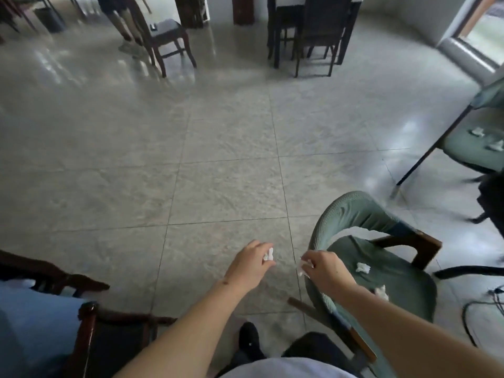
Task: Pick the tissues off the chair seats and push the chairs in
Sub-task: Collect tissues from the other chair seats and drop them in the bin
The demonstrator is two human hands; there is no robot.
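The left hand (249,264) is reaching out over the tiled floor (218,159), its fingers curled and pinching a small white tissue scrap (268,254) at the fingertips. The right hand (324,270) is hovering at the curved back edge of the nearer green chair (354,211), fingers bent round a second crumpled tissue (304,266) that is sticking out toward the left of the hand. On that chair's green seat (403,279), two more tissues are lying: one white wad (363,267) near the middle of the seat, another (381,291) closer to the right forearm. A farther green chair (474,143) is standing well apart at the right edge, carrying two tissue pieces, one (477,131) toward the back and one (495,145) nearer the frame edge. A dark wooden chair (90,317) is sitting at the lower left, beside a pale blue surface (32,317). Across the room, another wooden chair (163,36) is standing alone, and a dark table with chairs (313,28) is showing behind. A black cable (474,317) is looping on the floor at the right, and the person's dark shoe (249,339) is showing between the forearms.
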